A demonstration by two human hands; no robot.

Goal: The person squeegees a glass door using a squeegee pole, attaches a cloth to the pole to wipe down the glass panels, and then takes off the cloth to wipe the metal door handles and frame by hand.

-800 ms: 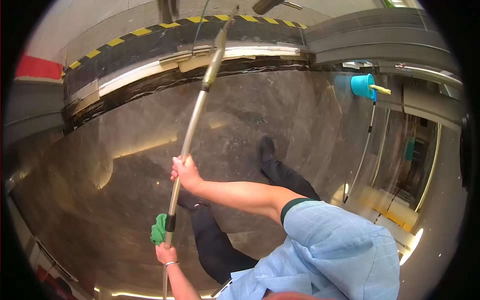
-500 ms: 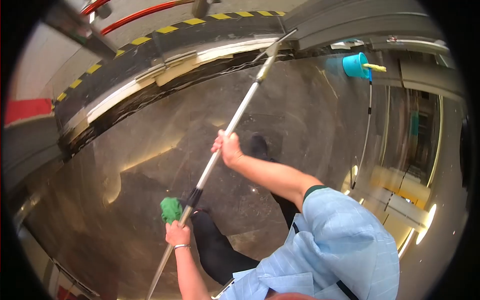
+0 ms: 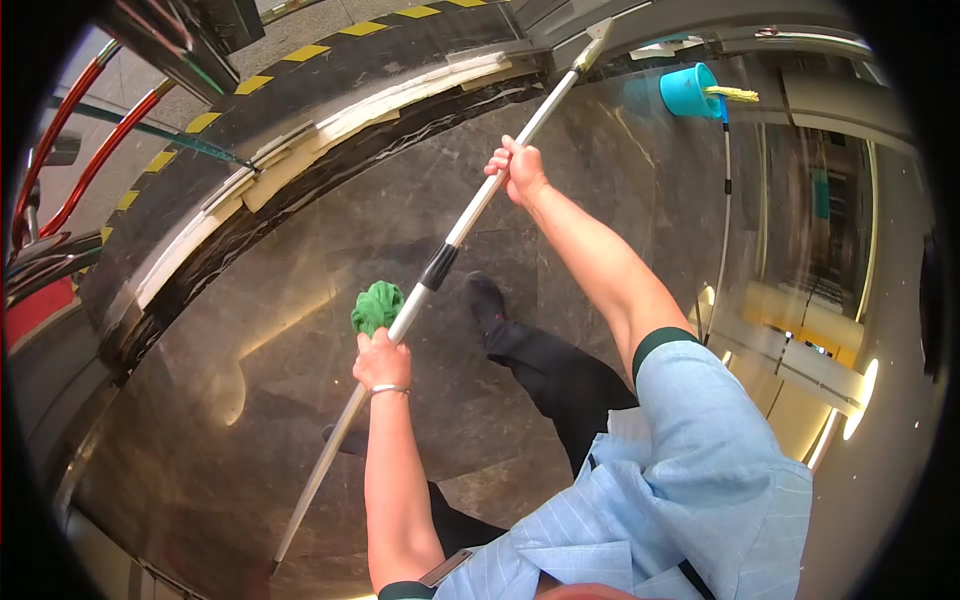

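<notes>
A long silver pole (image 3: 465, 225) with a black collar slants from the lower left to the upper right. Its far end carries a narrow head (image 3: 597, 42), close to the grey frame at the top. My right hand (image 3: 520, 172) is closed around the upper part of the pole. Lower down, below the collar, my left hand (image 3: 382, 362) grips the same pole, and a crumpled green cloth (image 3: 377, 307) sticks up from its fingers.
A blue bucket (image 3: 688, 91) stands at the upper right, a yellow-tipped tool with a thin pole (image 3: 726, 200) beside it. A light ledge (image 3: 340, 125) and yellow-black tape (image 3: 305, 53) curve along the upper left. Red-and-metal rails (image 3: 95, 150) are at far left.
Both hands have moved up and right with the pole, its head now further right at the frame. The green cloth has risen with my left hand. The view has shifted, showing more red rails.
</notes>
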